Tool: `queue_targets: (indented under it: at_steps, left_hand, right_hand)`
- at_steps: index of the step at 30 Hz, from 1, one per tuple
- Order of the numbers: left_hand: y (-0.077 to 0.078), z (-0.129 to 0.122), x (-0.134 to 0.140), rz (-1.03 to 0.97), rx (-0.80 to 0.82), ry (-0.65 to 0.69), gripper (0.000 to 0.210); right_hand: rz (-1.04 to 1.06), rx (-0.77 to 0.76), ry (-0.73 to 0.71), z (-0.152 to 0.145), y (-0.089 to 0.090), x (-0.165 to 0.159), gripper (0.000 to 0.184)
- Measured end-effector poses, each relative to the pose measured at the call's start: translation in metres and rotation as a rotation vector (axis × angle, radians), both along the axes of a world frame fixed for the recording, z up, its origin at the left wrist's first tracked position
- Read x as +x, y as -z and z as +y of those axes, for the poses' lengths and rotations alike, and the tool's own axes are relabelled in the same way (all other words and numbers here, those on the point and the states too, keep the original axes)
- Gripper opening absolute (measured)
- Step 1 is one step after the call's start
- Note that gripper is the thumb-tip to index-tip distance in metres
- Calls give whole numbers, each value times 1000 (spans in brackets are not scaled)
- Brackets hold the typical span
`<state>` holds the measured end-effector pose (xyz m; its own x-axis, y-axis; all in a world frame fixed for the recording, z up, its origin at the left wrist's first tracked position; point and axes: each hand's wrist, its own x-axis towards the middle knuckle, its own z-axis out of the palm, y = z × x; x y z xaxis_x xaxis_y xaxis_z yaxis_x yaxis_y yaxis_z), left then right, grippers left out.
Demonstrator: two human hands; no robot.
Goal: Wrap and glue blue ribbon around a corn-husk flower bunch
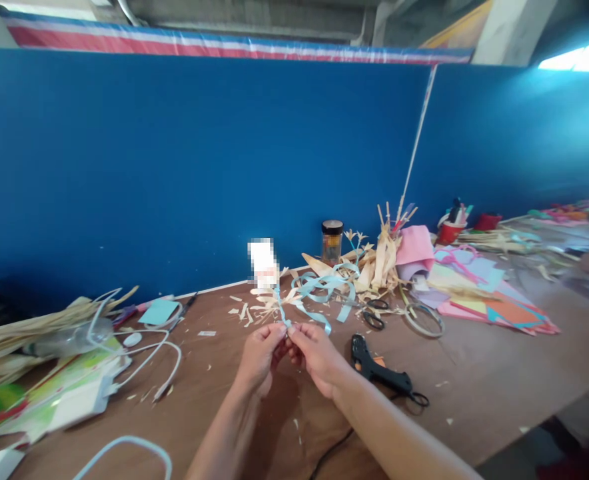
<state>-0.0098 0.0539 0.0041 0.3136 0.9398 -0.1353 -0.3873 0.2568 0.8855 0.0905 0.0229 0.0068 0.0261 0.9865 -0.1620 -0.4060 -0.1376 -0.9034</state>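
Both hands meet at the middle of the view, above the brown table. My left hand (266,353) is closed in a pinch around the lower end of a thin stem wrapped in light blue ribbon (282,312). Right beside it, my right hand (313,352) pinches at the same spot, thumb close to thumb. The stem points up and away from my fingers, with pale corn-husk pieces (264,301) around or behind it; whether they are attached I cannot tell. A loose light blue ribbon (324,287) curls over the table just beyond my right hand.
A black glue gun (382,370) lies right of my right forearm, near scissors (374,315) and a ribbon or tape ring (424,321). A lidded jar (332,241) stands by the blue partition (199,160). White cables (167,347) lie left; coloured sheets (504,307) spread right.
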Motion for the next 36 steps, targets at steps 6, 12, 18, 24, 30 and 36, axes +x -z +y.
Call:
queue_targets:
  at_steps: [6, 12, 18, 24, 30, 36]
  left_hand:
    - [-4, 5, -5, 20, -103, -185, 21]
    - [-6, 4, -5, 18, -118, -215, 23]
    - [-4, 5, -4, 22, -100, -217, 23]
    - [0, 7, -3, 37, -90, -218, 24]
    - [-1, 6, -3, 50, -98, -234, 22]
    - [-4, 5, -3, 46, -106, -241, 22]
  right_hand:
    - [-488, 144, 20, -14, -16, 53, 23]
    - [-1456, 206, 90, -11, -22, 159, 19]
    - [-1609, 124, 5, -38, -18, 183, 16]
    - [-1691, 122, -172, -78, -1, 154, 28]
    - [-1609, 114, -124, -79, 9, 149, 29]
    - [-1036, 141, -65, -80, -3, 169, 36]
